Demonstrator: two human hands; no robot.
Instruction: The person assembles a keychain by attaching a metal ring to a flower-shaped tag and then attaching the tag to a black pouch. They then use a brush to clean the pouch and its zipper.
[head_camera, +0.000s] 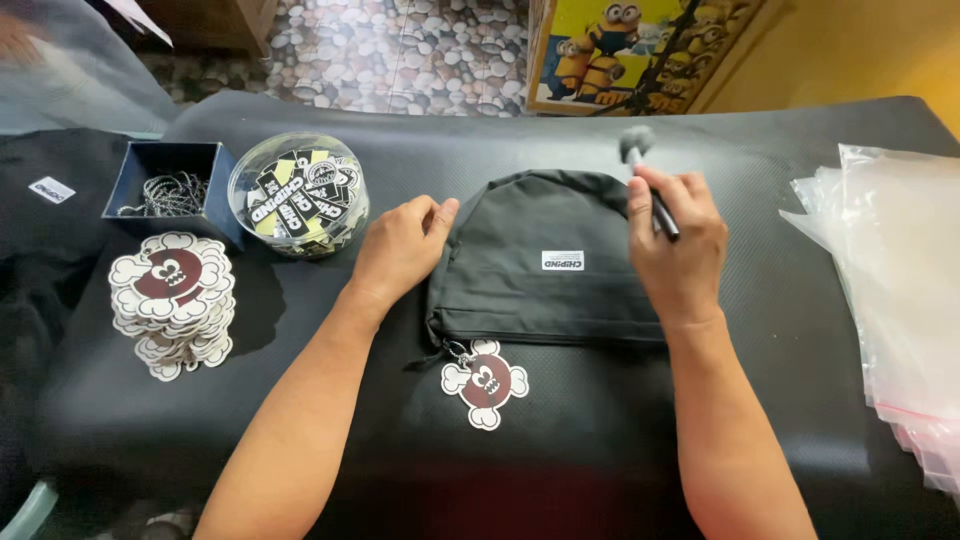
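The left hand (400, 245) lies flat and loosely spread on the left edge of a small black bag (545, 265), its thumb touching the fabric and holding nothing. The right hand (680, 240) rests on the bag's upper right corner, closed around a thin dark tool (662, 210) whose blurred grey head sticks out just beyond the fingers; what kind of tool it is cannot be told. Between the 2 hands, on the bag's front, sits a small white label (563, 260). Just below the wrists, a white and dark red skull-shaped tag (485, 382) hangs from the bag's zip and lies on the black mat (760, 170). Left of the left hand, near it, stands a round clear tub (298, 195) of black and white stickers; further left lie a dark blue box (165, 185) holding metal chains and a stack of skull-shaped tags (172, 300). Well to the right of the right hand lies a pile of clear plastic bags (895, 290).
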